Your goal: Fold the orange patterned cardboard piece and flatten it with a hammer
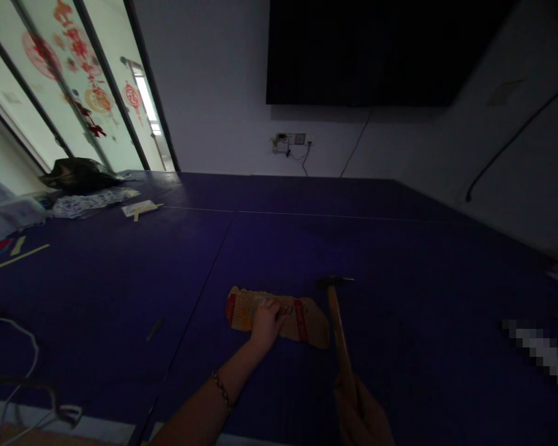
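A flat tan piece with red bands and a printed pattern (pixel 314 319) lies on the dark blue table; it looks like cut cardboard, though the material is uncertain in this dim light. On its middle rests my left hand (pixel 266 319), a beaded bracelet at the wrist. Its thumb and fingers are drawn together in a pinch, and whatever sits between them is too small to make out. My right hand (pixel 360 412) grips the wooden handle of a hammer (pixel 338 319). The hammer's dark head is just beyond the right end of the tan piece, apart from it.
On the blue tabletop (pixel 279 241) thin dark sticks (pixel 155 329) lie to the left. White cables (pixel 32 353) curl at the near left edge. Papers (pixel 93 201), a dark bag (pixel 81 174) and a clear box (pixel 12 217) stand at the far left. A pixelated patch covers something at right.
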Available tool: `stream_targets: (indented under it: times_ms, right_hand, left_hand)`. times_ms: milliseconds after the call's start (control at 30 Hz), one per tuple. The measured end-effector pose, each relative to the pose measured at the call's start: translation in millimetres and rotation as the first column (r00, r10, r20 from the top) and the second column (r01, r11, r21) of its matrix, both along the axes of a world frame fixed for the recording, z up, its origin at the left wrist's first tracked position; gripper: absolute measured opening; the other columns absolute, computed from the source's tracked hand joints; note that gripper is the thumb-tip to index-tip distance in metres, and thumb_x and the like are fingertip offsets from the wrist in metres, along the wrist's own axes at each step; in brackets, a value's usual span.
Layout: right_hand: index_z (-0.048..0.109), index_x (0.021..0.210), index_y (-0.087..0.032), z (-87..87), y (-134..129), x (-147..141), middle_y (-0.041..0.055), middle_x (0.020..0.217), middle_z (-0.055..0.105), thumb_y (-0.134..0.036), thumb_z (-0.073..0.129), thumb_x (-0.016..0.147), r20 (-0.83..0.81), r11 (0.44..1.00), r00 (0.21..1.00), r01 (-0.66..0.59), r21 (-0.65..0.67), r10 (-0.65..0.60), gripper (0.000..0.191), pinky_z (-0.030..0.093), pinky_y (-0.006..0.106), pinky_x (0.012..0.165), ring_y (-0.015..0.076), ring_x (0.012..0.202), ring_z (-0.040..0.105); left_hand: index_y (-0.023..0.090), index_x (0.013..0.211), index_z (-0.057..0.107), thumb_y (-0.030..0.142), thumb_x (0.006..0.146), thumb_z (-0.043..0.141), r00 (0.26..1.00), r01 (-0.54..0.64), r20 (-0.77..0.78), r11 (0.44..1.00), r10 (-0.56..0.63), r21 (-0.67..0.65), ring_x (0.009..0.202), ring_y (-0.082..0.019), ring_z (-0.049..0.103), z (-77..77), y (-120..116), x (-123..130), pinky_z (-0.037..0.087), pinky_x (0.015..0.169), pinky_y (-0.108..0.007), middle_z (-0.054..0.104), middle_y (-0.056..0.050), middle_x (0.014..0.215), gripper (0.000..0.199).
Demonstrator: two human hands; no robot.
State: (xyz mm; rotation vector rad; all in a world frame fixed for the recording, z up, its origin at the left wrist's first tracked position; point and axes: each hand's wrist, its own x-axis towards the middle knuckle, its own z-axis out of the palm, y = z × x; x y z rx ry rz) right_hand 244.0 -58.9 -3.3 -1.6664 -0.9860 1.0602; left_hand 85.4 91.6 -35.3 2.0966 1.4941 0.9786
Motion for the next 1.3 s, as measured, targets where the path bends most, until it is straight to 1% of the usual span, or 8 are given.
stream_targets:
  times_ms: [233,333,500,600,700,800,967,1300]
  right_hand:
    - [0.046,0.089,-0.019,-14.0,12.5,9.1,-0.0100,0.047,0.035,-0.055,0.059,0.061,-0.241,0.995,0.966,0.095,0.007,-0.090,0.047,0.023,0.018,0.031,0.0059,0.034,0.030]
    - [0.048,0.088,-0.019,-21.5,12.4,12.9,-0.0091,0.049,0.037,-0.054,0.063,0.057,-0.288,0.992,0.950,0.127,-0.006,-0.123,0.049,0.025,0.017,0.032,0.0059,0.036,0.034]
    - [0.049,0.091,-0.018,-29.2,10.6,14.9,-0.0059,0.055,0.045,-0.051,0.066,0.056,-0.339,0.987,0.929,0.159,0.010,-0.146,0.051,0.033,0.018,0.036,0.0076,0.042,0.042]
    - [0.050,0.089,-0.018,-29.5,10.1,15.1,-0.0053,0.057,0.047,-0.051,0.066,0.056,-0.324,0.988,0.935,0.154,-0.002,-0.146,0.050,0.035,0.018,0.037,0.0083,0.044,0.044]
    - [0.050,0.088,-0.018,-27.8,10.5,16.5,-0.0072,0.051,0.042,-0.053,0.063,0.059,-0.303,0.995,0.949,0.096,0.002,-0.091,0.047,0.030,0.017,0.032,0.0067,0.037,0.039]
    - [0.050,0.087,-0.019,-24.4,11.4,18.0,-0.0078,0.048,0.041,-0.052,0.063,0.060,-0.278,0.998,0.958,0.066,-0.001,-0.064,0.045,0.027,0.017,0.030,0.0059,0.034,0.035]
    - [0.050,0.084,-0.019,-16.8,10.7,16.8,-0.0075,0.049,0.042,-0.053,0.064,0.057,-0.258,0.996,0.963,0.085,-0.007,-0.084,0.046,0.029,0.018,0.030,0.0068,0.034,0.038]
    - [0.047,0.084,-0.018,-10.3,9.4,14.2,-0.0094,0.044,0.036,-0.053,0.062,0.059,-0.232,0.996,0.969,0.088,0.000,-0.086,0.045,0.025,0.017,0.029,0.0062,0.033,0.033]
  left_hand:
    - [0.019,0.124,0.039,0.022,0.069,0.062,0.981,-0.018,-0.193,1.000,0.021,0.015,0.095,-0.025,0.051,16.1,-9.0,-1.2,0.037,0.084,-0.041,0.064,-0.008,0.094,0.059]
    - [0.020,0.122,0.041,0.024,0.069,0.062,0.974,-0.004,-0.225,1.000,0.011,0.030,0.097,-0.024,0.051,28.4,-14.8,-15.4,0.039,0.084,-0.039,0.063,-0.008,0.099,0.058]
    - [0.019,0.102,0.059,0.023,0.079,0.045,0.938,-0.233,-0.233,0.965,0.255,0.121,0.096,-0.021,0.054,47.3,-40.5,-87.4,0.041,0.085,-0.035,0.062,-0.008,0.101,0.027]
    - [0.016,0.099,0.060,0.027,0.081,0.038,0.809,-0.468,-0.339,0.875,0.481,0.125,0.095,-0.022,0.054,52.4,-64.8,-145.9,0.041,0.085,-0.035,0.062,-0.010,0.102,0.031]
    - [0.013,0.093,0.063,0.026,0.081,0.035,0.674,-0.586,-0.517,0.808,0.527,0.060,0.089,-0.025,0.055,50.1,-87.7,-192.8,0.043,0.078,-0.034,0.064,-0.012,0.094,0.034]
    - [0.015,0.088,0.065,0.024,0.080,0.034,0.613,-0.622,-0.608,0.783,0.504,0.022,0.082,-0.024,0.057,42.4,-101.7,-218.8,0.044,0.073,-0.032,0.065,-0.010,0.089,0.033]
    - [0.017,0.089,0.065,0.026,0.080,0.036,0.634,-0.611,-0.589,0.792,0.501,0.016,0.083,-0.021,0.056,35.6,-102.7,-230.6,0.043,0.074,-0.027,0.065,-0.008,0.091,0.032]
    - [0.015,0.090,0.064,0.023,0.082,0.034,0.549,-0.611,-0.697,0.791,0.461,0.041,0.079,-0.021,0.058,49.5,-91.5,-228.0,0.042,0.068,-0.027,0.065,-0.010,0.088,0.032]
